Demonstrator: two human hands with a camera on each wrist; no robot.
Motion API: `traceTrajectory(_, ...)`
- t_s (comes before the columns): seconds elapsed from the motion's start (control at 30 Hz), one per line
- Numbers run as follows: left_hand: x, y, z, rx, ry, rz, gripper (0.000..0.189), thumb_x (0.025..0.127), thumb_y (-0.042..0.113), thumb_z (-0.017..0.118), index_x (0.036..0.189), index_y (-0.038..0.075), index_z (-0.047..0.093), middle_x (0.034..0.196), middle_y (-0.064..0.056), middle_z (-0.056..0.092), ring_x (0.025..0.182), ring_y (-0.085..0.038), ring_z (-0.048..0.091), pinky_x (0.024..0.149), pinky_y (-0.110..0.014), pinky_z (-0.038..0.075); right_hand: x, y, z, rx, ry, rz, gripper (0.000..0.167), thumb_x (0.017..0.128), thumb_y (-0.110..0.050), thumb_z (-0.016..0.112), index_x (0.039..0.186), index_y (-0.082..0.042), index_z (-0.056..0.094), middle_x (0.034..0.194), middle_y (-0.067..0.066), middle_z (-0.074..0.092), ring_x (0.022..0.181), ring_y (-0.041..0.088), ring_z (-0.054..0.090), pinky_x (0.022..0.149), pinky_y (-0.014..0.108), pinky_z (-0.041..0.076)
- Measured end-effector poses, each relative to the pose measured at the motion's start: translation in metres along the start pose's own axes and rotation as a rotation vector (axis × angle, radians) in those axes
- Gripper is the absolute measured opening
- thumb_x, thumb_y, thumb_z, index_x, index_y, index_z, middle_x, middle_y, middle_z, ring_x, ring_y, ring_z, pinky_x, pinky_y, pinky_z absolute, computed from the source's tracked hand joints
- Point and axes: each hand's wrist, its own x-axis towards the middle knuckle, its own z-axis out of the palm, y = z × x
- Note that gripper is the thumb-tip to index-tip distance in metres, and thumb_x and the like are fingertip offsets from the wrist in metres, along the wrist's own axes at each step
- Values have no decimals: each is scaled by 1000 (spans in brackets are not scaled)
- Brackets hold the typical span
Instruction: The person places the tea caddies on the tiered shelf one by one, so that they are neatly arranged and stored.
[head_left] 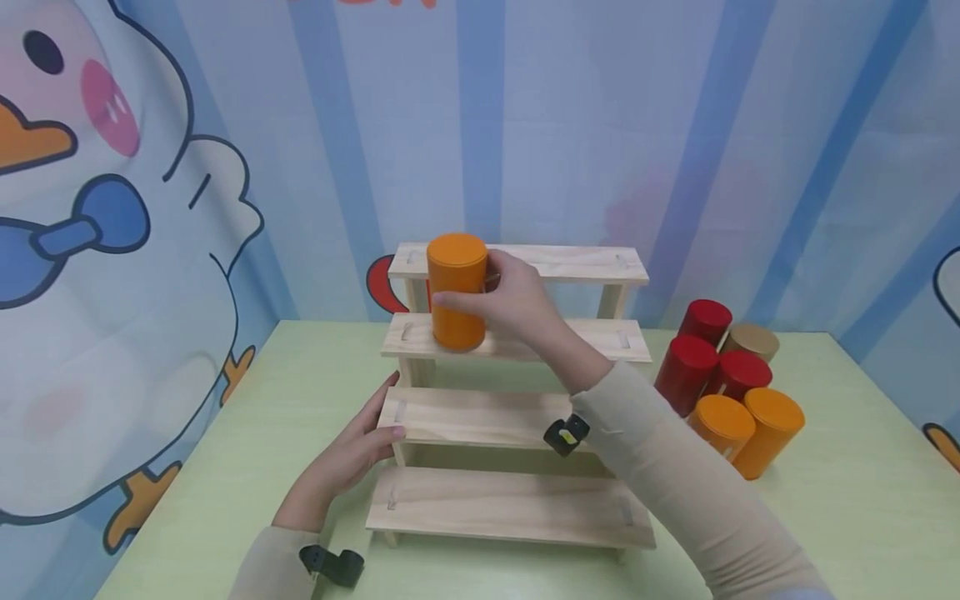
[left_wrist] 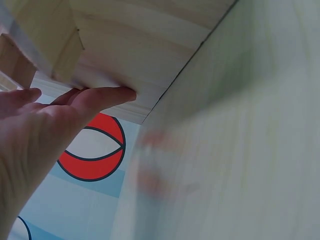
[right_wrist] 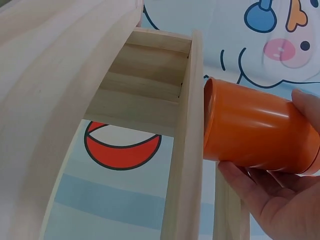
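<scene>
My right hand [head_left: 517, 300] grips an orange cylindrical canister [head_left: 458, 292], thumb on its near side and fingers around the far side. The canister stands upright at the left part of the second board from the top of a four-step wooden display rack [head_left: 510, 504]. In the right wrist view, its base [right_wrist: 208, 120] meets the board's edge; whether full weight rests there, I cannot tell. At the rack's left side, my left hand [head_left: 348, 454] touches the end of the second-lowest board. The left wrist view shows an extended finger [left_wrist: 107, 96] against the wooden side.
Right of the rack stand red canisters [head_left: 686, 371], orange canisters [head_left: 772, 425] and one with a tan lid [head_left: 752, 340], grouped closely on the pale green table [head_left: 847, 533]. Behind hangs a striped blue backdrop [head_left: 562, 125] with a cartoon bird. Both wrists wear small black cameras [head_left: 566, 435].
</scene>
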Motion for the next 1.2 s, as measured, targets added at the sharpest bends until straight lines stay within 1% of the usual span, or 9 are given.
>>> traceTrajectory(0.2, 0, -1, 0, -8, -4, 15, 81, 96, 19, 49, 156, 24, -5, 160, -17, -1, 137, -47, 28, 103, -56, 40, -1, 3, 2, -26, -4, -2, 62, 75, -42, 80, 126, -14, 57, 113, 1, 64, 98, 21, 62, 85, 37, 53)
traceTrajectory(0.37, 1, -3, -1, -3, -10, 29, 79, 96, 17, 49, 156, 25, -2, 160, -19, 2, 135, -47, 30, 101, -57, 41, -2, 5, 3, -32, 2, -22, 61, 75, -42, 80, 124, -14, 58, 111, 0, 64, 97, 20, 62, 84, 37, 53)
traceTrajectory(0.57, 1, -4, -2, 7, -15, 36, 76, 97, 16, 49, 156, 24, 2, 159, -18, 5, 134, -46, 31, 100, -56, 42, -2, 6, 5, -29, 11, -31, 59, 75, -42, 80, 122, -14, 58, 109, 0, 63, 96, 19, 62, 84, 37, 53)
traceTrajectory(0.87, 1, -1, -1, 28, -8, 44, 75, 97, 17, 49, 156, 21, 3, 158, -21, 8, 133, -47, 33, 100, -56, 43, -4, 4, 6, -28, 14, -14, 63, 76, -42, 80, 126, -13, 55, 112, 0, 62, 98, 19, 62, 85, 37, 53)
traceTrajectory(1.03, 1, -1, -1, 28, -7, 55, 75, 97, 15, 48, 156, 19, 4, 158, -22, 9, 132, -47, 34, 99, -56, 43, -6, 1, 0, -39, 21, -10, 72, 76, -47, 78, 134, -14, 52, 117, 2, 61, 101, 19, 60, 86, 38, 52)
traceTrajectory(1.2, 2, -2, -1, 32, 0, 51, 74, 97, 15, 48, 156, 20, 5, 158, -21, 8, 132, -47, 34, 99, -56, 43, -11, -6, -15, -55, 46, -8, 78, 77, -50, 75, 140, -14, 47, 127, 4, 57, 111, 21, 57, 90, 40, 51)
